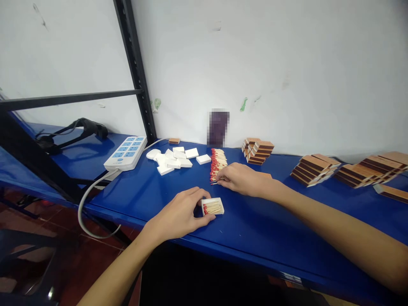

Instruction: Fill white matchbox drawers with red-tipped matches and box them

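My left hand (181, 214) grips a small white matchbox tray (210, 201) near the table's front edge, thumb on the near side and fingers on the far side. Red-headed matches (215, 208) lie in the tray, heads toward the left. Beyond it, a long row of loose matches (219, 158) stretches back toward the wall, red heads mostly left. At the near end of this row my right hand (242, 179) is closed in a pinch on matches; its fingertips partly hide how many. An orange-brown piece (265, 174) shows partly behind my right wrist.
White trays (174, 160) lie in a loose heap at the back left, beside a white power strip (126, 154) with a cable. Brown matchbox sleeves stand in stacks (259, 151) at the back and right (314, 169). A black metal frame (135, 51) rises on the left.
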Demonstrator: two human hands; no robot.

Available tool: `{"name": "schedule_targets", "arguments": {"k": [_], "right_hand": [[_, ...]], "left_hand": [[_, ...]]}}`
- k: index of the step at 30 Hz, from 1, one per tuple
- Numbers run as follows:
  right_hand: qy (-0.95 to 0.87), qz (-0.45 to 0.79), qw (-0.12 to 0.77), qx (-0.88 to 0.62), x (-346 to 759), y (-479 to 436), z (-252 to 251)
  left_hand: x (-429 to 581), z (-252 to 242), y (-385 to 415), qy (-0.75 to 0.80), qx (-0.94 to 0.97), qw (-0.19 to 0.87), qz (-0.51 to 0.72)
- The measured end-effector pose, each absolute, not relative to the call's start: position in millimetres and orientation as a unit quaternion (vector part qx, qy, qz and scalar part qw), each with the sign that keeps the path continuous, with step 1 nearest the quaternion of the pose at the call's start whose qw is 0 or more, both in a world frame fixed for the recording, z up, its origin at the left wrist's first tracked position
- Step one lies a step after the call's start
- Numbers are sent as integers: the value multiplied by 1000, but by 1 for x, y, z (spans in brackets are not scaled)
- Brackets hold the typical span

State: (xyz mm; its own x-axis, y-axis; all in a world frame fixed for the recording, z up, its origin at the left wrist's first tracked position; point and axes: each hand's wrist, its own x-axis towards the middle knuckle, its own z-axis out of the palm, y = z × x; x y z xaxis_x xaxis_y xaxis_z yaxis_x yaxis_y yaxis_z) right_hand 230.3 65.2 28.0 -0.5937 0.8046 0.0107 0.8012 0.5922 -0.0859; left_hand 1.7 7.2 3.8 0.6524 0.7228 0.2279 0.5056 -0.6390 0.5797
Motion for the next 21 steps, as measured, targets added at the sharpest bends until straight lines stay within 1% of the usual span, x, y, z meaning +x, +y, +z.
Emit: {"name": "schedule_targets", "arguments": {"k": [4,8,17,21], "right_hand": [[-884,89,39,-457,231,66,30],[-875,135,27,-463,231,62,33],[-897,176,10,-404,223,35,61],[-902,192,-16,-385,214,19,64]], "left_hand": [[2,3,7,355,876,240,221],[2,3,7,355,874,246,221],[3,3,7,353,877,232,231],[3,4,7,348,884,214,226]]}}
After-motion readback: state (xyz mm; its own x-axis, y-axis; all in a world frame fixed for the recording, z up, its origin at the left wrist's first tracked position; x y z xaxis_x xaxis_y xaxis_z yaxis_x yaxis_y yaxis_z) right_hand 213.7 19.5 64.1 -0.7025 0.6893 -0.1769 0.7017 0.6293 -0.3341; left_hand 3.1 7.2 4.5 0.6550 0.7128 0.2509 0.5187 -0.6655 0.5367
